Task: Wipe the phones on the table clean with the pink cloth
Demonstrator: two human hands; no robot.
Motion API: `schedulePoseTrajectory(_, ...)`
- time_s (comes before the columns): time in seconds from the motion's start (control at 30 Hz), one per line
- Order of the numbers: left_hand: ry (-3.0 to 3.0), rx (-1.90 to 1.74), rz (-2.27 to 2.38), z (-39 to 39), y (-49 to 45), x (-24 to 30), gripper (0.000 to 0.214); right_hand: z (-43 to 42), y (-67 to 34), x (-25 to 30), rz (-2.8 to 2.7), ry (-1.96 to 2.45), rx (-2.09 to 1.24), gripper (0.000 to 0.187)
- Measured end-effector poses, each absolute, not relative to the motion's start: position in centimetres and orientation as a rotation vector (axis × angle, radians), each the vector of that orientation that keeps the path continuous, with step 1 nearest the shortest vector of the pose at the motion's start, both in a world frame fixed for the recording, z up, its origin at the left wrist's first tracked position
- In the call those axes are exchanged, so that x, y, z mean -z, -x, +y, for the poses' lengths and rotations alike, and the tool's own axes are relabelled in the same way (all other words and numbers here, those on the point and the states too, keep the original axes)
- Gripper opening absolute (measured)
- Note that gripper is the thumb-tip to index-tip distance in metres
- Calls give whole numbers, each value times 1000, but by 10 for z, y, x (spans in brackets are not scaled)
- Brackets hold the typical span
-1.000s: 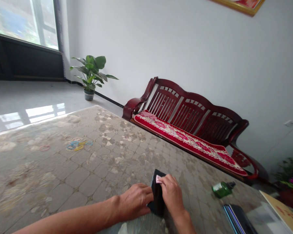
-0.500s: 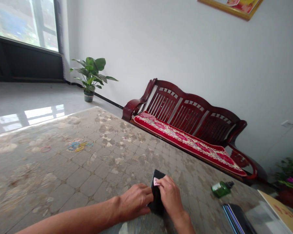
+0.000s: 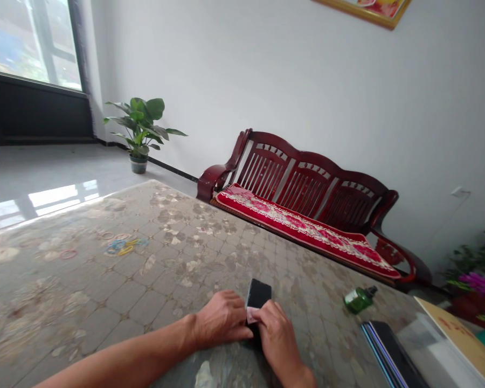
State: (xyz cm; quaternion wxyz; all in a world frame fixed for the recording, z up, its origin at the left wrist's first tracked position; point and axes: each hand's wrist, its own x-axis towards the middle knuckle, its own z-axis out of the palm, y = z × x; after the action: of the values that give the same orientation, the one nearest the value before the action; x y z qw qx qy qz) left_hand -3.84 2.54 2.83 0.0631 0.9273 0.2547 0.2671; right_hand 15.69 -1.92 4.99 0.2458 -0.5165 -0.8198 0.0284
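Observation:
A small black flat object (image 3: 259,293), like a wallet or case, lies on the patterned table (image 3: 105,291) near its front edge. My left hand (image 3: 222,322) rests beside its left edge with curled fingers touching it. My right hand (image 3: 278,338) covers the near end of the object and pinches a small pink slip (image 3: 252,315) against it. The lower part of the black object is hidden under both hands.
Several coloured rubber bands (image 3: 121,245) lie at the table's left. A green bottle (image 3: 358,299) lies on its side at the right, near a dark tablet (image 3: 390,355) and a tan board (image 3: 461,345). Beyond the table stand a red wooden bench (image 3: 307,210) and a potted plant (image 3: 139,126).
My right hand has drawn the pink slip toward me along the black object, from its far end to its near part. The view has shifted slightly right.

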Motion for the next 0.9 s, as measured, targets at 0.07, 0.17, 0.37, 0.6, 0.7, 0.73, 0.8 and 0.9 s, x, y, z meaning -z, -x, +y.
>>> schedulePoseTrajectory(0.07,-2771,-851,885,30,40,-29,38,-26,-157,-46,-2194,1397,-86,25)
schedulePoseTrajectory(0.17,-2688,-861,951,38,43,-32,21,-28,-157,-38,-2125,1374,-68,20)
schedulePoseTrajectory(0.37,-2779,-617,857,57,45,-51,56,-29,-156,-31,-2072,1346,-4,17)
schedulePoseTrajectory(0.6,-3052,-85,602,88,13,-75,94,-34,-153,-41,-2080,1420,-120,22)
schedulePoseTrajectory(0.7,-3079,-33,476,95,-2,-74,92,-38,-154,-44,-2093,1398,-168,24)
schedulePoseTrajectory(0.73,-3094,-9,446,97,-5,-74,91,-39,-155,-44,-2099,1398,-176,25)
schedulePoseTrajectory(0.8,-3130,35,402,98,-11,-73,87,-41,-156,-46,-2121,1405,-177,26)
schedulePoseTrajectory(0.9,-3175,79,373,97,-14,-77,80,-42,-157,-48,-2160,1420,-145,28)
